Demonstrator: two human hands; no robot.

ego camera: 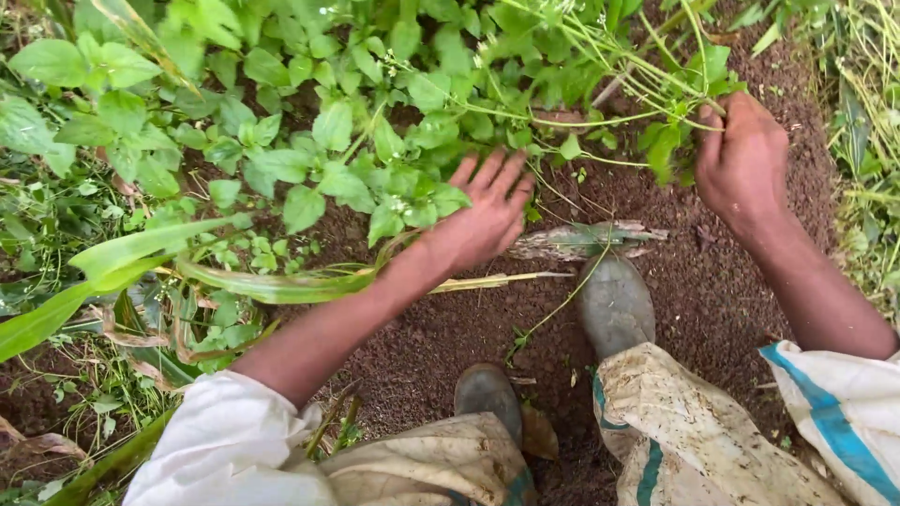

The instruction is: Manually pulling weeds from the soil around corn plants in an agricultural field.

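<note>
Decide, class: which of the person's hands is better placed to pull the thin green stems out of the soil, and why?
Probably the right hand: it is already closed around the thin green stems. The left hand is open, fingers spread, pressed into the broad-leaved weeds, gripping nothing.

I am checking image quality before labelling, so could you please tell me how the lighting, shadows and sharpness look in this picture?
In the head view, light is soft and even, with no hard shadows or glare; the left hand, the right hand and the soil are sharp; the weeds look crisp at centre, and the frame edges look slightly stretched.
</note>
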